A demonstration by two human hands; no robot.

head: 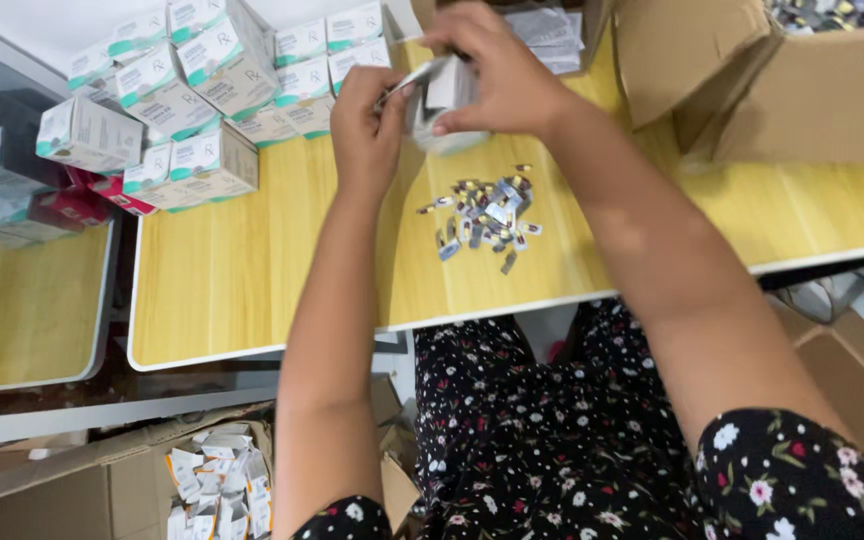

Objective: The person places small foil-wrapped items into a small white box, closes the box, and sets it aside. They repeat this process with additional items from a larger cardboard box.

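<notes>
My left hand and my right hand meet over the far part of a wooden table. Together they hold a small white carton with a silvery blister strip at its open end. My right hand covers the carton from above, and my left hand pinches the strip at the carton's left side. Just below the hands, a heap of several small silver and gold scraps lies on the tabletop.
A stack of white and teal cartons fills the table's back left. Brown cardboard boxes stand at the right. A second table sits to the left with dark and red packs. A floor box holds flattened cartons.
</notes>
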